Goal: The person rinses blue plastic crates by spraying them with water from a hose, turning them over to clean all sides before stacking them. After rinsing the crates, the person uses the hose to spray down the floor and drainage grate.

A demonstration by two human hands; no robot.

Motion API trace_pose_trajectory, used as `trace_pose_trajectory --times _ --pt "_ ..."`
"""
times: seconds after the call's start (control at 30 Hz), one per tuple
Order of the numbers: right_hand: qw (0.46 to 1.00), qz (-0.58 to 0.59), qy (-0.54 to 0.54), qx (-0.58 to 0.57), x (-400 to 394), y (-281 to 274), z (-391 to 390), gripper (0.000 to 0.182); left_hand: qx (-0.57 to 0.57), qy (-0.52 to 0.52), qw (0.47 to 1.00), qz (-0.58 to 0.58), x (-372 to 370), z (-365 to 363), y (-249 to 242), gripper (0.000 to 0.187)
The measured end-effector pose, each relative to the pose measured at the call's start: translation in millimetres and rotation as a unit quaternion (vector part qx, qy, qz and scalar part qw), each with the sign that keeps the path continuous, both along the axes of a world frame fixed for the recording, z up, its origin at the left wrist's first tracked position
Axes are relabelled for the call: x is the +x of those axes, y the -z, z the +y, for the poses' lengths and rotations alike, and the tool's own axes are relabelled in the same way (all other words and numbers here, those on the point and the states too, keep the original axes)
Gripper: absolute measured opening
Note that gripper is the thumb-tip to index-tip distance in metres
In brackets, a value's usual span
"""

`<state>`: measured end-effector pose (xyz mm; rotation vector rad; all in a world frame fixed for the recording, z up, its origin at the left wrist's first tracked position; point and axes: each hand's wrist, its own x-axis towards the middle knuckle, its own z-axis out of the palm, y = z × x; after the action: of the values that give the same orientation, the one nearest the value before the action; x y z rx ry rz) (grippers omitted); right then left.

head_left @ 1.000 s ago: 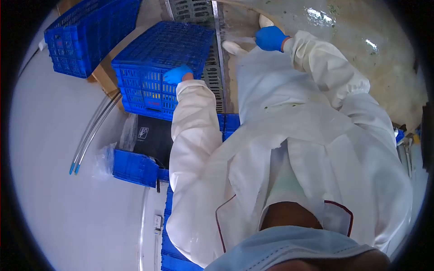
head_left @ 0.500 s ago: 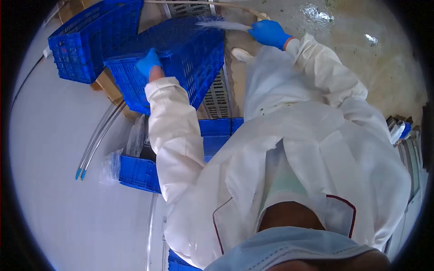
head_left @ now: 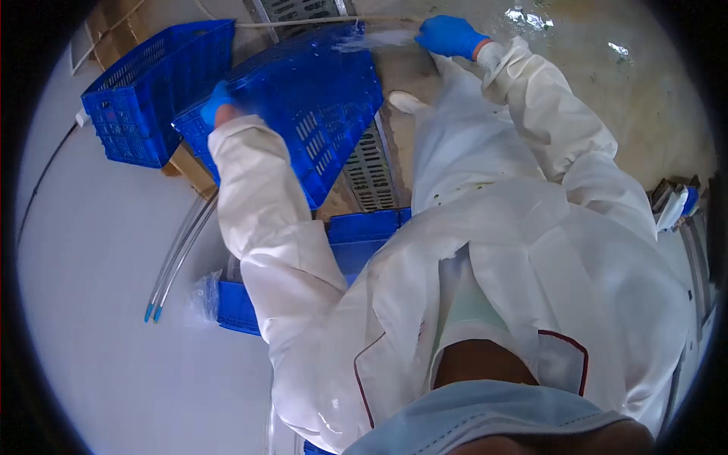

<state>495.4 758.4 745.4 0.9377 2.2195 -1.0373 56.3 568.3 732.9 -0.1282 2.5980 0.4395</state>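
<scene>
A blue plastic crate (head_left: 296,98) with slotted walls stands tilted in front of me, its broad side turned up. My left hand (head_left: 218,105), in a blue glove, is closed on the crate's near left edge; the fingertips are partly hidden. In a matching glove, my right hand (head_left: 453,38) is wrapped around the end of a pale hose (head_left: 326,21). A white spray of water (head_left: 371,40) shoots left from that hand onto the crate's far end.
Another blue crate (head_left: 155,91) stands at the left by the pale wall (head_left: 98,250). Slotted drain grating (head_left: 369,171) runs under the tilted crate. Two thin metal rods (head_left: 178,258) lean at the left. A blue bin (head_left: 239,307) sits beside my left arm. The floor (head_left: 629,114) is wet.
The held crate has rolled over, so a side wall now faces up. My left hand has moved left with its edge. My right hand has shifted slightly away, still spraying.
</scene>
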Motion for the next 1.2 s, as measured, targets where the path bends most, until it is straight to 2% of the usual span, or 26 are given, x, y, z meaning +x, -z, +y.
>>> trace_pose_trajectory --times 0.1,0.13,0.2,0.23,0.3,0.33,0.37,0.43,0.5,0.53,0.6,0.63,0.67,0.7,0.73,0.8,0.87,0.93,1.03,1.07,1.13,1.2 --pt "0.997 0.031 0.056 0.048 23.2 43.7 3.0 0.034 0.035 -0.186 0.982 0.003 -34.0 10.2 3.2 0.048" --pt "0.997 0.03 0.056 0.044 24.7 47.8 -1.9 0.033 0.14 -0.16 0.973 -0.085 -38.2 3.7 4.3 0.047" --pt "0.997 0.034 0.054 0.035 23.0 53.0 -15.5 0.031 0.342 -0.101 0.902 -0.245 -43.8 -17.8 -1.4 0.046" --pt "0.998 0.048 0.019 0.026 17.9 48.9 -23.7 0.03 0.292 0.004 0.953 -0.085 -29.9 -20.8 -1.8 0.047" --pt "0.997 0.071 -0.043 0.007 5.3 31.2 -45.6 0.027 0.273 0.171 0.944 -0.074 86.0 2.2 -68.3 0.081" --pt "0.996 0.062 -0.06 0.001 2.5 28.7 -55.2 0.026 0.107 0.343 0.933 -0.001 101.3 -21.5 -43.5 0.094" --pt "0.996 0.052 -0.079 -0.005 -0.8 27.7 -63.9 0.025 -0.065 0.493 0.865 0.073 111.7 -47.4 -17.0 0.108" --pt "0.996 0.04 -0.079 0.002 -0.6 32.0 -69.3 0.023 -0.116 0.483 0.863 0.089 173.4 -49.4 -32.2 0.125" --pt "0.998 0.031 -0.039 0.031 15.5 50.9 -56.5 0.022 -0.13 0.464 0.872 0.087 167.1 -48.8 -19.5 0.128" --pt "0.999 0.011 0.014 0.033 22.9 56.7 -49.6 0.022 -0.141 0.453 0.877 0.083 165.7 -54.1 -16.2 0.13" --pt "0.992 -0.023 0.12 0.037 28.5 68.2 -33.4 0.02 -0.101 0.449 0.884 0.087 158.0 -52.5 -24.5 0.125" --pt "0.992 -0.011 0.123 0.038 30.2 67.6 -37.2 0.021 -0.082 0.45 0.885 0.089 156.7 -51.5 -30.2 0.124" --pt "0.998 -0.007 0.059 0.03 28.6 66.1 -43.0 0.023 -0.065 0.45 0.886 0.089 154.7 -48.7 -36.0 0.122" --pt "1.0 -0.002 -0.008 0.024 25.0 61.5 -47.7 0.024 -0.056 0.434 0.896 0.083 157.8 -48.3 -44.2 0.109" --pt "0.997 0.003 -0.074 0.02 23.8 52.9 -51.9 0.025 -0.058 0.438 0.89 0.116 163.3 -60.4 -39.7 0.104" --pt "0.998 -0.002 -0.061 -0.002 26.3 41.7 -59.4 0.03 -0.059 0.442 0.877 0.181 174.7 -96.2 -22.6 0.095" --pt "1.0 -0.007 -0.008 -0.013 30.0 46.6 -63.1 0.032 -0.068 0.42 0.903 0.064 223.1 -93.9 -46.8 0.086" --pt "0.996 -0.01 0.085 -0.011 42.6 70.6 -63.9 0.032 -0.038 0.512 0.818 0.261 269.4 -106.2 -41.1 0.092" --pt "0.995 -0.047 0.062 -0.059 41.6 66.8 -64.4 0.03 -0.121 0.388 0.889 0.211 306.5 -89.6 -31.7 0.105" --pt "0.996 -0.045 0.06 -0.052 39.4 63.9 -67.8 0.03 -0.199 0.354 0.893 0.194 304.5 -80.9 -24.4 0.107" --pt "0.997 -0.042 0.054 -0.035 37.8 57.4 -73.9 0.031 -0.345 0.275 0.884 0.155 301.3 -63.9 -12.4 0.112" --pt "0.996 -0.034 0.048 -0.068 41.8 51.0 -70.6 0.032 -0.389 0.315 0.85 0.168 293.9 -63.6 -16.9 0.106"
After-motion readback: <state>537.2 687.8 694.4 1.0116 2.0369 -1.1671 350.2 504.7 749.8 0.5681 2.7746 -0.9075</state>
